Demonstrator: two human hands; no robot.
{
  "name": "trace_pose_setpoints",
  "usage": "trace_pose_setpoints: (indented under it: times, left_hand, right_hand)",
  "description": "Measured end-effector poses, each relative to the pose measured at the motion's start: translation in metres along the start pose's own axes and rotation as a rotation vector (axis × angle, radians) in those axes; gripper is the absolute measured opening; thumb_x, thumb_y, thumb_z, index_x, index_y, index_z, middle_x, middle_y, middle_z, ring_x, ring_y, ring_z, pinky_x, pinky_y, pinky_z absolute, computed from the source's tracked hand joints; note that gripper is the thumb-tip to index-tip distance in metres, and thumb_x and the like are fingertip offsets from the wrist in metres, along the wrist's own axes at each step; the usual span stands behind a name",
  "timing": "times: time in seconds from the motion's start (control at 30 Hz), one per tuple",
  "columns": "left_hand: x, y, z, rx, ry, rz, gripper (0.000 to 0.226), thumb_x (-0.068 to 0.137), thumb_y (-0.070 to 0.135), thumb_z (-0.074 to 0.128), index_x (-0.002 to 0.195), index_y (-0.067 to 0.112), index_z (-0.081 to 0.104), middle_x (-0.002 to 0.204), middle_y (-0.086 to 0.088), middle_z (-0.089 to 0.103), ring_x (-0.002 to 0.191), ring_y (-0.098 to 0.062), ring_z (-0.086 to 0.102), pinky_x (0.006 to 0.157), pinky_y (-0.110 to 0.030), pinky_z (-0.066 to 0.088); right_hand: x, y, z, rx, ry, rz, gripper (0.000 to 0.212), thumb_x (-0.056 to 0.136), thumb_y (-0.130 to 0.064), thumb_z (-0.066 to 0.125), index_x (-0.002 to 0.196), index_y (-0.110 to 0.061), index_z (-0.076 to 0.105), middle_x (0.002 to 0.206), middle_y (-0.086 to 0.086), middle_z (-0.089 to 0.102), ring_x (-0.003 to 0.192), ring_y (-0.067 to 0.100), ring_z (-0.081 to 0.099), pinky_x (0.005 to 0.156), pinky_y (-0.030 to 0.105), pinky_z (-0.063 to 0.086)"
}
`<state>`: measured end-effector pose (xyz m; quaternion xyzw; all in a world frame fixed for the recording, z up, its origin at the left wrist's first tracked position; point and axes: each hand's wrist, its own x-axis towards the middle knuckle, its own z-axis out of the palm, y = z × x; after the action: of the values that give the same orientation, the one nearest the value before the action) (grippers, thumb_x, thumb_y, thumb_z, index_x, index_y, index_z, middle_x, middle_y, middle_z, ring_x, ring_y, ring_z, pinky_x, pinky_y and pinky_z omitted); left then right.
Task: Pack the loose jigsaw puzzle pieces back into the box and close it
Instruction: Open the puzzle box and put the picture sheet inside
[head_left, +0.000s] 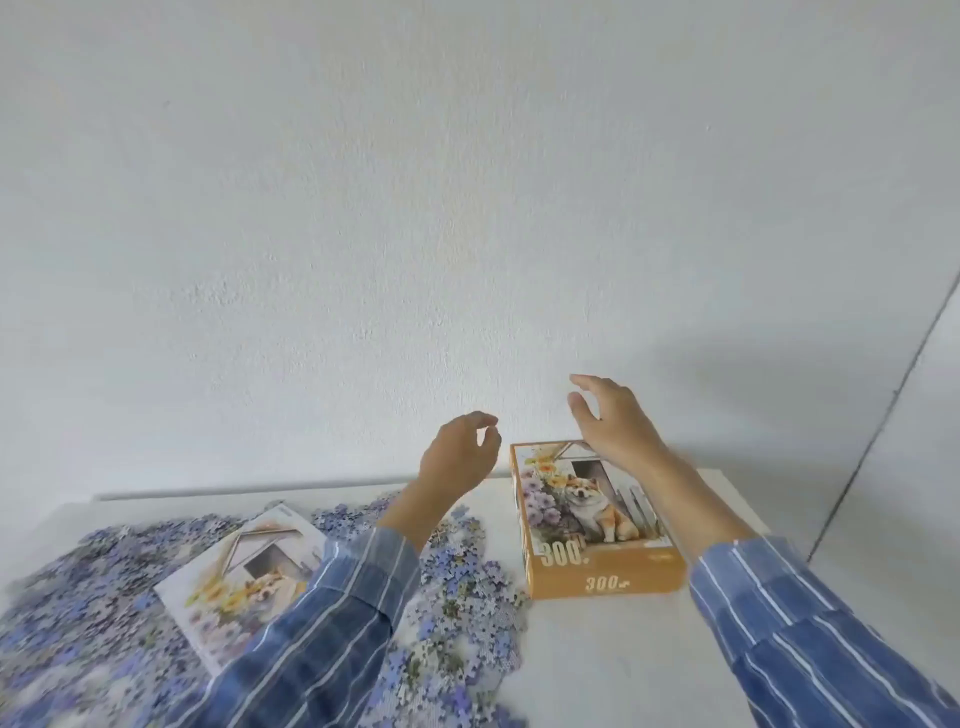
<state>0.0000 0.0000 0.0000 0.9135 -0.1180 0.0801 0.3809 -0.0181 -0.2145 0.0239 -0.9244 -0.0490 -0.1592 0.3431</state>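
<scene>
A white textured wall (363, 208) rises behind the white table (597, 660); soft shadow (753, 374) at right.

White table (597, 649) with a pale, matte top, filling the lower part of the view. Behind the table, a plain white wall (363, 208), lightly textured, rising over the whole upper view. Above the table's far right corner, a soft grey shadow (737, 374) on that wall. Beyond the table's right edge, a thin dark line (885, 415) slanting up the wall. On the table's left half, a printed sheet (244, 566) lying flat and askew, showing a dog, yellow flowers and a small roofed hut
</scene>
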Motion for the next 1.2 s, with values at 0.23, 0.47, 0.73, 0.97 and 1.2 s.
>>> trace_pose_setpoints:
  times: [0.23, 0.47, 0.73, 0.97, 1.2]
  left_hand:
    - [-0.034, -0.019, 0.073, -0.106, -0.093, -0.152, 0.034, 0.102, 0.024, 0.044, 0.133, 0.014, 0.055, 0.132, -0.001, 0.060, 0.117, -0.016, 0.058, 0.094, -0.026, 0.046]
    - [-0.043, -0.034, 0.126, -0.183, -0.052, -0.371, 0.041, 0.102, 0.023, 0.045, 0.140, 0.007, 0.045, 0.136, -0.004, 0.055, 0.115, -0.017, 0.056, 0.087, -0.022, 0.041]
    - [-0.037, -0.041, 0.158, -0.158, -0.075, -0.512, 0.048, 0.104, 0.032, 0.041, 0.144, 0.006, 0.040, 0.136, -0.006, 0.055, 0.080, 0.000, 0.056, 0.061, -0.010, 0.043]
    - [-0.037, -0.040, 0.167, -0.197, -0.053, -0.539, 0.042, 0.103, 0.040, 0.035, 0.129, 0.015, 0.057, 0.083, 0.001, 0.065, 0.063, -0.010, 0.057, 0.051, -0.021, 0.039]
    - [-0.032, -0.034, 0.163, -0.376, -0.056, -0.666, 0.035, 0.098, 0.050, 0.045, 0.116, 0.019, 0.049, 0.095, -0.006, 0.069, 0.084, -0.023, 0.069, 0.069, -0.034, 0.052]
  right_hand:
    - [-0.051, 0.085, 0.025, 0.094, -0.025, 0.179, 0.040, 0.104, -0.035, 0.043, 0.139, -0.019, 0.052, 0.139, -0.005, 0.054, 0.135, 0.015, 0.043, 0.109, 0.033, 0.037]
    - [-0.075, 0.151, 0.037, 0.155, 0.055, 0.507, 0.036, 0.102, -0.026, 0.047, 0.130, -0.007, 0.059, 0.135, 0.012, 0.057, 0.128, 0.027, 0.050, 0.106, 0.036, 0.038]
    - [-0.067, 0.181, 0.049, 0.241, -0.091, 0.602, 0.026, 0.102, -0.025, 0.042, 0.111, -0.008, 0.061, 0.107, 0.010, 0.063, 0.105, 0.029, 0.057, 0.075, 0.035, 0.040]
    - [-0.061, 0.183, 0.050, 0.319, -0.133, 0.630, 0.035, 0.103, -0.032, 0.042, 0.100, -0.009, 0.068, 0.096, 0.012, 0.070, 0.089, 0.024, 0.063, 0.074, 0.035, 0.048]
    - [-0.048, 0.185, 0.046, 0.558, -0.132, 0.818, 0.030, 0.098, -0.041, 0.054, 0.117, -0.018, 0.054, 0.111, 0.004, 0.063, 0.101, 0.023, 0.063, 0.082, 0.037, 0.052]
